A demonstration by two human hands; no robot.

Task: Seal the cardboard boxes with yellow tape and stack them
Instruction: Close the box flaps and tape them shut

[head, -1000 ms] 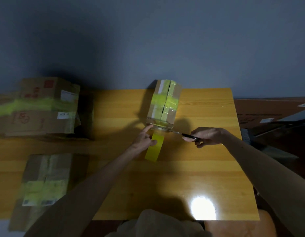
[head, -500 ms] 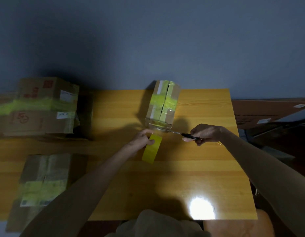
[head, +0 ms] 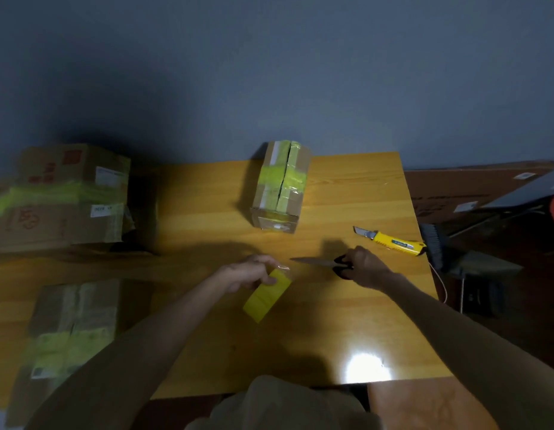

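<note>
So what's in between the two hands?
In the head view, the blades of the scissors lie there, pointing from the right hand toward the left hand, which holds the yellow tape roll.

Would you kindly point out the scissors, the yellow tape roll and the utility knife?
scissors [head: 316, 261], head view, on the blades
yellow tape roll [head: 266, 297], head view, on its outer yellow band
utility knife [head: 393, 242], head view, on its yellow handle

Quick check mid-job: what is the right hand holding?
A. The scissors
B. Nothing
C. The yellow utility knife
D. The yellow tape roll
A: the right hand grips the black handles of the scissors, while the yellow utility knife lies apart on the table and the yellow tape roll is held by the left hand.
</note>
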